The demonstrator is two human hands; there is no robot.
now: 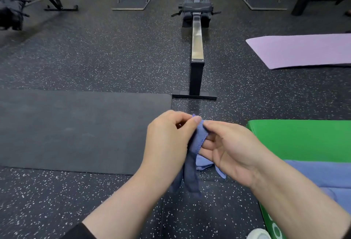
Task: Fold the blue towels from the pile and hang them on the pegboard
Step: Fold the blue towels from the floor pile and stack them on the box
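A blue towel [191, 166] hangs bunched between both hands in the lower middle of the head view. My left hand [167, 143] pinches its top edge with thumb and fingers. My right hand [231, 151] pinches the same edge from the right, fingers curled round the cloth. More blue towels [326, 176] lie in a pile on a green box [303, 140] at the right, partly hidden by my right forearm. No pegboard is in view.
A black mat [76, 130] lies on the speckled floor to the left. A rowing machine [196, 49] stretches away straight ahead. A purple mat [303, 50] lies at the far right. Metal stands and other gym machines line the back wall.
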